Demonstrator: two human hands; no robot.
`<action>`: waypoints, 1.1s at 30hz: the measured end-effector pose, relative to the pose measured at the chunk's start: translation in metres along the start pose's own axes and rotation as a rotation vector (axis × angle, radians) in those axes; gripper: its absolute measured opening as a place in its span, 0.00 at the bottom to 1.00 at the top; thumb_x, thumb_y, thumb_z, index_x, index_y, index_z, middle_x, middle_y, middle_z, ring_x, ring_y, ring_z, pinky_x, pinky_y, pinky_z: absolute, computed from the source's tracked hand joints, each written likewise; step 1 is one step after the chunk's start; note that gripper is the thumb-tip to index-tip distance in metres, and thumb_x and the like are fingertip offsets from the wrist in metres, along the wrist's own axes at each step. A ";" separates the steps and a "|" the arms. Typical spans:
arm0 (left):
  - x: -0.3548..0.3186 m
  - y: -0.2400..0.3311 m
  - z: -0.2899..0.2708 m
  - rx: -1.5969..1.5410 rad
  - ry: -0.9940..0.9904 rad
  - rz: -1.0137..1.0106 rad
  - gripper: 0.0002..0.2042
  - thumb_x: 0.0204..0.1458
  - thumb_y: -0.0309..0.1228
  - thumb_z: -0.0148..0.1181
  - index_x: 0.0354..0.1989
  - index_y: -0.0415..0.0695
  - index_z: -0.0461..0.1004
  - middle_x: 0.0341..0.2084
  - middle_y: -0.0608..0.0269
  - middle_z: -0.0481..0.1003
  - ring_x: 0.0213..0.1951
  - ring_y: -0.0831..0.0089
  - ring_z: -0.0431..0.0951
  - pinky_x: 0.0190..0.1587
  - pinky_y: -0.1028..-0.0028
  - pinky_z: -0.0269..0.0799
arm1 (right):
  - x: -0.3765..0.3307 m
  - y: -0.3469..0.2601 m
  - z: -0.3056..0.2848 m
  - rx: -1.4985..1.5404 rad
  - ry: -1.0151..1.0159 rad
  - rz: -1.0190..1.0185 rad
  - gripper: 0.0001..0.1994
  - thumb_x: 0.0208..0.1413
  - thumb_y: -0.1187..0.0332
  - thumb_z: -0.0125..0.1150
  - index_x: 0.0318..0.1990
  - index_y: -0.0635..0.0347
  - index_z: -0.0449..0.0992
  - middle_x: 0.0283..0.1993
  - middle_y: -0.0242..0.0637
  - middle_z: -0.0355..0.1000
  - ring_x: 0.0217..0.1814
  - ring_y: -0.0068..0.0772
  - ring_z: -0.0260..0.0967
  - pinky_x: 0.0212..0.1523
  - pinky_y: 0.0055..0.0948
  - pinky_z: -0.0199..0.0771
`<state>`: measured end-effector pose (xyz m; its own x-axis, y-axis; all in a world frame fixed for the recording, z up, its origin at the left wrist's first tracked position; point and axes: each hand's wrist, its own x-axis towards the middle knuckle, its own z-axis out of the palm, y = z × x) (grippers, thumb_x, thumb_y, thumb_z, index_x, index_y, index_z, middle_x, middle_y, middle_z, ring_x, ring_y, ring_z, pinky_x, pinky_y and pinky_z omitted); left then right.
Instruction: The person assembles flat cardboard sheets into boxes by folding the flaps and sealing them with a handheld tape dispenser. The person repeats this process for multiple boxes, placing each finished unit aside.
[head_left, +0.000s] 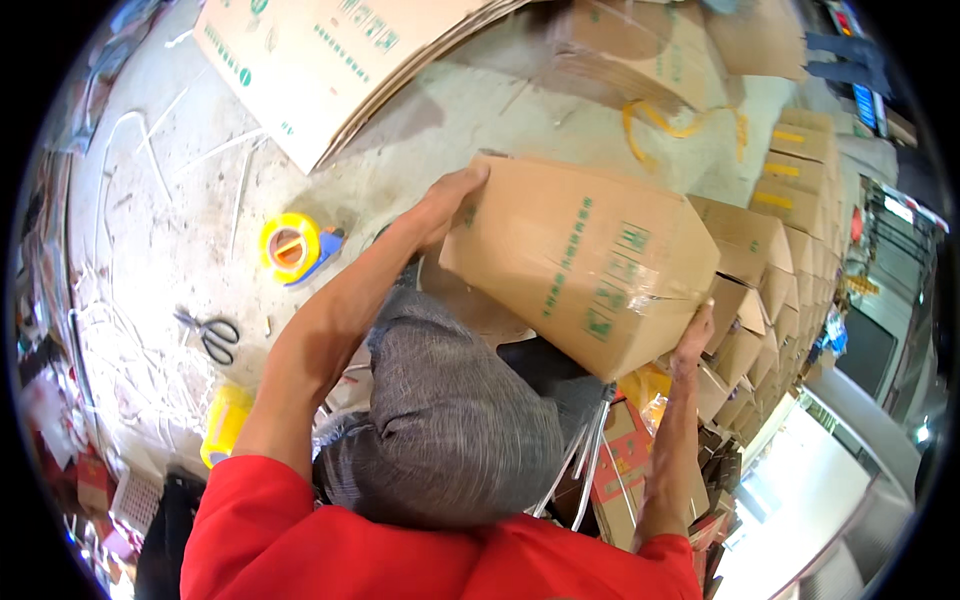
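Note:
A brown cardboard box (560,240) with green printing is held tilted in front of my knees, between both hands. My left hand (455,203) grips its far left edge, with the fingers partly hidden behind the cardboard. At the lower right corner my right hand (692,335) presses against the box, its fingers partly out of sight. Shiny clear tape shows near that right end. On the floor left of my knees lies a tape dispenser (292,248) with a yellow roll and a blue part. Black-handled scissors (212,335) lie nearer to me.
Flattened cardboard sheets (330,65) are stacked at the far left, with another cardboard pile (640,50) beyond the box. Many brown boxes (765,260) stand in rows on the right. White strapping (140,370) tangles on the left floor near a yellow roll (228,425). A yellow strap (665,125) lies far off.

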<state>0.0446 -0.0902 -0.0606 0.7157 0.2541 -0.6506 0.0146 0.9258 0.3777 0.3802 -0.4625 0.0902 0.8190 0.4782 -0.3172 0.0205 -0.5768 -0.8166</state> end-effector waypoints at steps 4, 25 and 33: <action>-0.104 0.071 0.052 0.285 -0.255 0.412 0.22 0.64 0.30 0.59 0.64 0.38 0.67 0.57 0.54 0.76 0.56 0.65 0.78 0.60 0.64 0.74 | -0.027 0.015 -0.004 0.059 0.085 -0.123 0.22 0.76 0.55 0.43 0.61 0.65 0.72 0.56 0.41 0.74 0.60 0.33 0.72 0.58 0.34 0.74; -0.199 0.090 0.461 1.297 -0.868 1.876 0.35 0.60 0.31 0.61 0.75 0.43 0.54 0.65 0.44 0.67 0.62 0.44 0.68 0.66 0.52 0.63 | -0.194 0.014 0.121 -0.149 0.016 -0.286 0.22 0.70 0.59 0.43 0.49 0.69 0.78 0.42 0.44 0.76 0.48 0.40 0.73 0.53 0.33 0.69; -0.115 0.073 0.072 1.498 0.234 1.209 0.36 0.51 0.27 0.66 0.71 0.41 0.60 0.65 0.44 0.66 0.65 0.45 0.65 0.67 0.52 0.61 | -0.166 -0.006 0.154 0.229 -0.055 0.107 0.22 0.68 0.58 0.47 0.55 0.67 0.78 0.44 0.44 0.76 0.46 0.36 0.73 0.50 0.34 0.72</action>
<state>0.0138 -0.0719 0.0894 0.7121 0.6189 0.3315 0.2439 -0.6608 0.7098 0.1553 -0.4365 0.0734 0.7768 0.4618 -0.4282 -0.1996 -0.4642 -0.8629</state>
